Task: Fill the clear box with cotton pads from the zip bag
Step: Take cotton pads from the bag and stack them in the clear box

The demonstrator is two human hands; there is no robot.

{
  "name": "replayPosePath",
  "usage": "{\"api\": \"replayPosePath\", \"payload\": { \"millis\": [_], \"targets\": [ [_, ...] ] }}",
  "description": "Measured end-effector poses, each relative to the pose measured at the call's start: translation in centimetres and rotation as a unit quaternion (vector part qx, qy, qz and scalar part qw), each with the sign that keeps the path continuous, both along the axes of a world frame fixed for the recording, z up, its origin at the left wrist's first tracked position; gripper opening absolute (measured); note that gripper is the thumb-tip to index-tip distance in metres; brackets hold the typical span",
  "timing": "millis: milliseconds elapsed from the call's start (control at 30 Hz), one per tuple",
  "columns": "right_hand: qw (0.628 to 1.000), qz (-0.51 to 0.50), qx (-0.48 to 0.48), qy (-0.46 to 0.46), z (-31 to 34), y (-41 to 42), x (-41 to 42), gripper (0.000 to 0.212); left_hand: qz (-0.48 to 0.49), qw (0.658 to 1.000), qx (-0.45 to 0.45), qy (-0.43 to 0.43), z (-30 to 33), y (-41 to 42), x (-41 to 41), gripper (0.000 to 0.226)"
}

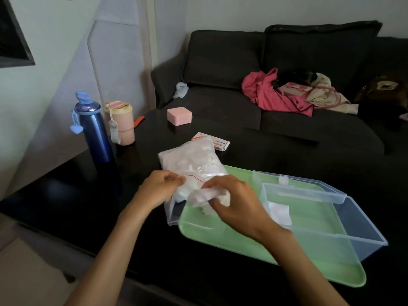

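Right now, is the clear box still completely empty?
No, the clear box on the green tray already has white cotton pads lying at its left end.

The left hand (pixel 162 186) pinches the mouth of the zip bag (pixel 194 160) by its red seal line, while the right hand (pixel 234 202) grips a bunch of white cotton pads (pixel 205 196) at the bag's opening. The bag lies half on the dark table (pixel 66 195), half on a green tray (pixel 220 235). On the tray sits the clear box (pixel 331 228), lid tipped back, with a pad inside. Farther off stand a blue bottle (pixel 95 131), a pink cup (pixel 122 123) and a pink case (pixel 179 115) before a dark sofa (pixel 220 62).
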State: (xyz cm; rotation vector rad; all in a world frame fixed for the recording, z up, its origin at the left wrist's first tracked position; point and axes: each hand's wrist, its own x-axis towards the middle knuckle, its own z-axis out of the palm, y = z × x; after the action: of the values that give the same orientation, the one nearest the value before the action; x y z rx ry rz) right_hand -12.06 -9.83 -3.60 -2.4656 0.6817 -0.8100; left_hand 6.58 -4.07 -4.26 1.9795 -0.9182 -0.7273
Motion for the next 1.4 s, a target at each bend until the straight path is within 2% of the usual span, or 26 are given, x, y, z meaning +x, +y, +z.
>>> {"api": "replayPosePath", "payload": {
  "millis": [100, 167, 233, 300, 400, 500, 633, 767, 867, 933, 1033, 1100, 1167, 1267, 1400],
  "targets": [
    [0.987, 0.006, 0.109, -0.118, 2.8, 0.0, -3.0, 0.023, -0.026, 0.999, -0.029, -0.03, 1.5, -0.3, -0.6, 0.045],
    [0.968, -0.036, 0.178, -0.176, 4.4, -1.1, -6.0, 0.022, -0.029, 0.986, -0.128, -0.098, 3.1, -0.2, -2.7, 0.05],
    [0.938, -0.101, 0.28, -0.177, 5.3, -3.0, -9.1, 0.019, -0.059, 0.966, -0.235, -0.088, 4.3, -0.2, -5.7, 0.042],
    [0.896, -0.168, 0.391, -0.125, 5.4, -5.0, -11.7, 0.022, -0.105, 0.957, -0.266, -0.054, 4.2, -0.8, -9.0, 0.034],
    [0.857, -0.208, 0.469, -0.045, 4.3, -7.1, -13.7, 0.025, -0.165, 0.962, -0.206, -0.074, 2.4, -2.3, -12.6, 0.022],
    [0.826, -0.202, 0.526, -0.011, 2.4, -7.9, -13.6, 0.017, -0.194, 0.969, -0.095, -0.117, 0.4, -3.5, -14.2, 0.042],
    [0.793, -0.228, 0.565, 0.003, 0.4, -8.9, -12.5, 0.017, -0.196, 0.974, -0.037, -0.104, -0.3, -4.4, -15.1, 0.051],
    [0.814, -0.271, 0.513, 0.025, -1.3, -9.3, -11.5, 0.016, -0.183, 0.979, -0.033, -0.078, -0.5, -4.5, -15.0, 0.048],
    [0.873, -0.315, 0.354, 0.115, -2.4, -9.5, -11.4, 0.029, -0.181, 0.98, -0.033, -0.08, -0.5, -4.4, -14.9, 0.047],
    [0.898, -0.315, 0.251, 0.177, -2.6, -9.2, -11.6, 0.037, -0.182, 0.979, -0.033, -0.082, -0.7, -4.4, -14.8, 0.047],
    [0.924, -0.312, 0.115, 0.192, -1.7, -8.6, -12.2, 0.035, -0.19, 0.978, -0.033, -0.082, -0.8, -4.3, -14.7, 0.047],
    [0.945, -0.264, 0.047, 0.187, -1.2, -8.5, -12.4, 0.031, -0.19, 0.978, -0.034, -0.085, -0.8, -4.4, -14.8, 0.047],
    [0.958, -0.209, 0.04, 0.195, -1.0, -8.2, -12.2, 0.029, -0.188, 0.977, -0.035, -0.091, -0.8, -4.6, -14.8, 0.047],
    [0.953, -0.194, 0.04, 0.23, -1.2, -8.1, -11.6, 0.034, -0.188, 0.976, -0.029, -0.103, -0.8, -4.7, -15.0, 0.048],
    [0.955, -0.163, 0.048, 0.241, -1.5, -8.3, -11.2, 0.017, -0.19, 0.976, -0.026, -0.106, -0.8, -4.8, -15.0, 0.048]
  ]
}}
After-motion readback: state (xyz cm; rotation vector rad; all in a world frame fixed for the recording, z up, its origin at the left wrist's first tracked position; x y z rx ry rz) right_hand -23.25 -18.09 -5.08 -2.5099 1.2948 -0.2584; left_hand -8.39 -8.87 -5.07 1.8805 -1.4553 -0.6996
